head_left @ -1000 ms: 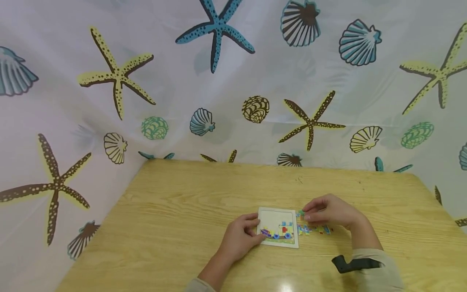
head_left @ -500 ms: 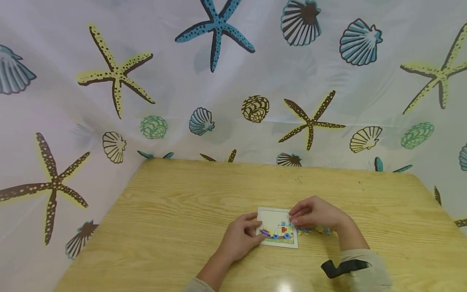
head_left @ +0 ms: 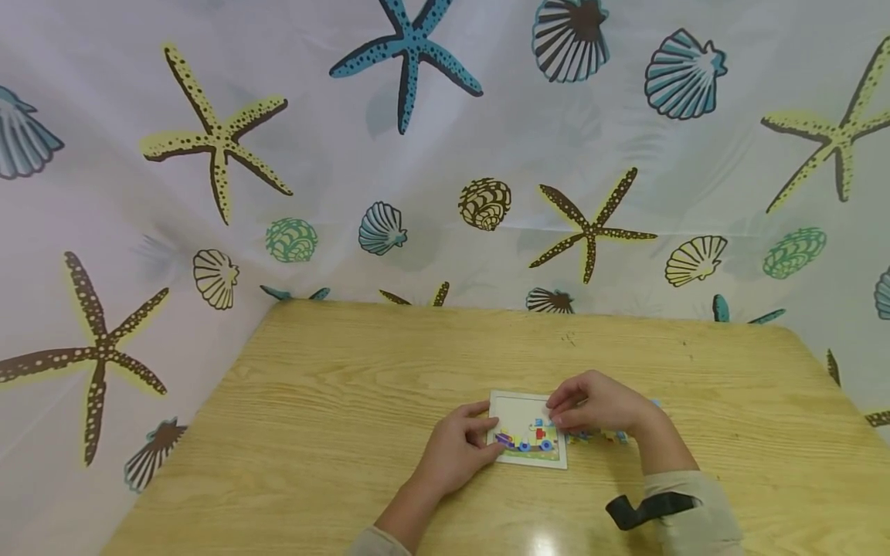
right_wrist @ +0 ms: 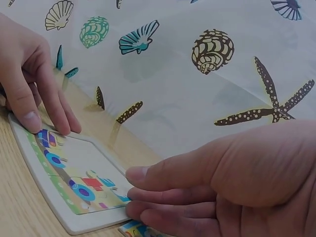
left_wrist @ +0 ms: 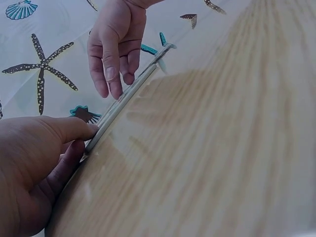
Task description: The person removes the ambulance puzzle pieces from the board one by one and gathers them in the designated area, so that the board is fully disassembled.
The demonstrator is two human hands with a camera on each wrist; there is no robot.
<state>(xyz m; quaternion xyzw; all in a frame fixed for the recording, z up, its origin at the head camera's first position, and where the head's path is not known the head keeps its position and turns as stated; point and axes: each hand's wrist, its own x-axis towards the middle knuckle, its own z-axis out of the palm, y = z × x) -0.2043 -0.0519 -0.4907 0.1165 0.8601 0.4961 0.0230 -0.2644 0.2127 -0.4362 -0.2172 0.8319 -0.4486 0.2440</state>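
A square white-framed puzzle board [head_left: 528, 464] lies on the table, with a vehicle picture partly laid along its lower part. My left hand [head_left: 455, 452] grips the board's left edge; in the left wrist view, the thumb [left_wrist: 81, 129] lies over the rim with a finger beneath. Over the board's right edge is my right hand [head_left: 598, 405], its thumb and fingers close together. In the right wrist view, its fingertips [right_wrist: 138, 174] come right beside the blue pieces [right_wrist: 106, 182] in the board. I cannot tell whether a puzzle piece is between them.
Several loose puzzle pieces [head_left: 615, 437] lie right of the board, partly under the right hand. A blue bit [head_left: 656, 402] shows behind the right wrist. The wooden table [head_left: 334, 417] ends at a white curtain [head_left: 431, 177] printed with starfish and shells.
My right hand has moved left from the loose pieces to the board's right edge, then slightly farther left. My left hand keeps its grip on the board.
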